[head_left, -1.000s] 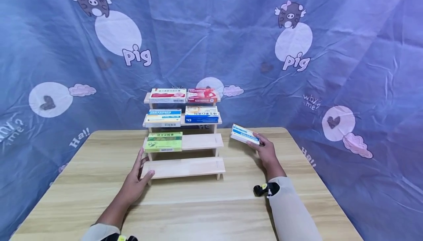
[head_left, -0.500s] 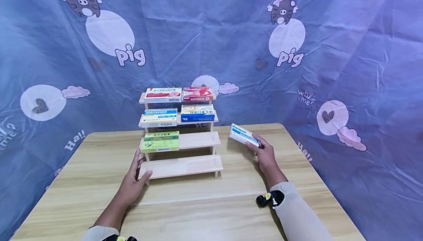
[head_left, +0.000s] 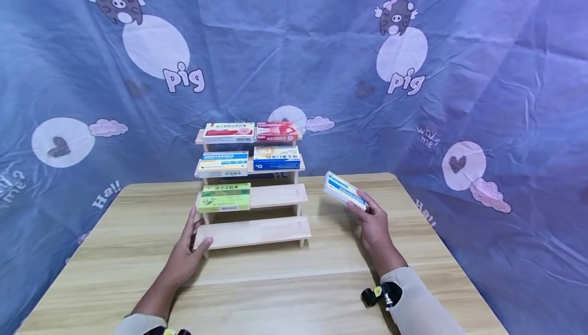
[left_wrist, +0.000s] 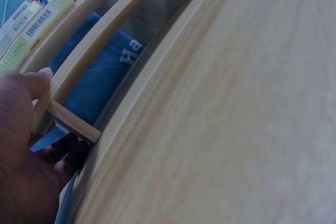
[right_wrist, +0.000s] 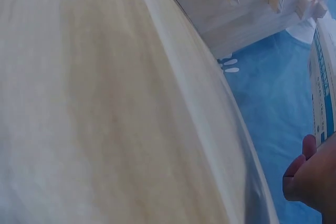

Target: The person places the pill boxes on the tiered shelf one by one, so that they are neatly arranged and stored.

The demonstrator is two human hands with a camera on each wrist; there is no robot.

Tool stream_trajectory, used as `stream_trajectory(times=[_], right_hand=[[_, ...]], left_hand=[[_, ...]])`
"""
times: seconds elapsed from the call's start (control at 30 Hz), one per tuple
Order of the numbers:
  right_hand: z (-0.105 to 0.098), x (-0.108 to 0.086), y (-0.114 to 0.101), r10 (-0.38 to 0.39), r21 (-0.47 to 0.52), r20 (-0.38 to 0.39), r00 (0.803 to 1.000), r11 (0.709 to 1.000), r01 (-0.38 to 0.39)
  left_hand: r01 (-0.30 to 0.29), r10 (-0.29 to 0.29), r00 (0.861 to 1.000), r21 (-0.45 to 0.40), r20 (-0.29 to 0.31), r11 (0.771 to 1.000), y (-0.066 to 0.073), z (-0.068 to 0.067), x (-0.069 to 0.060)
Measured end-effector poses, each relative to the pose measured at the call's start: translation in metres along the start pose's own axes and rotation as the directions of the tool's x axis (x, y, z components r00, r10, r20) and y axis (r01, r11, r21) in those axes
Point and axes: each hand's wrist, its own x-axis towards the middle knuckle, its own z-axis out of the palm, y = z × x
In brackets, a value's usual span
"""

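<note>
A white-and-blue medicine box (head_left: 345,190) is pinched at its near end by my right hand (head_left: 374,222), tilted in the air to the right of a stepped wooden rack (head_left: 257,233). Only the hand's edge and part of the box show at the right of the right wrist view. At the rack's lower left end, my left hand (head_left: 186,256) holds the lowest shelf, its thumb (left_wrist: 38,82) on top and its fingers (left_wrist: 68,158) by the leg. A green medicine box (head_left: 225,197) lies at the left of the shelf above.
Higher shelves carry a white-and-red box (head_left: 228,133), a pink box (head_left: 277,131), a blue-and-yellow box (head_left: 224,163) and a blue-and-white box (head_left: 276,158). The rack stands on a wood-grain table (head_left: 275,294). Behind hangs a blue printed cloth (head_left: 285,59).
My right hand has shifted slightly right and toward me, with the medicine box tilting more steeply. My left hand stays at the rack's end. The head view has swayed a little.
</note>
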Motion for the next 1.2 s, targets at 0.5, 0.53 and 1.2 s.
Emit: stream_trajectory(times=[0.5, 0.53, 1.2], right_hand=[[0.020, -0.018, -0.004, -0.165, -0.093, 0.181, 0.970, 0.978, 0.184], [0.021, -0.020, -0.005, -0.162, -0.113, 0.198, 0.967, 0.976, 0.186], [0.059, -0.025, -0.010, -0.213, -0.412, 0.357, 0.910, 0.838, 0.358]], left_hand=[[0.014, -0.014, 1.000, 0.002, -0.001, 1.000, 0.000, 0.000, 0.000], [0.016, -0.016, 1.000, 0.002, -0.002, 1.000, 0.000, 0.000, -0.001], [0.007, -0.007, 1.000, -0.005, -0.004, 1.000, 0.001, 0.000, 0.001]])
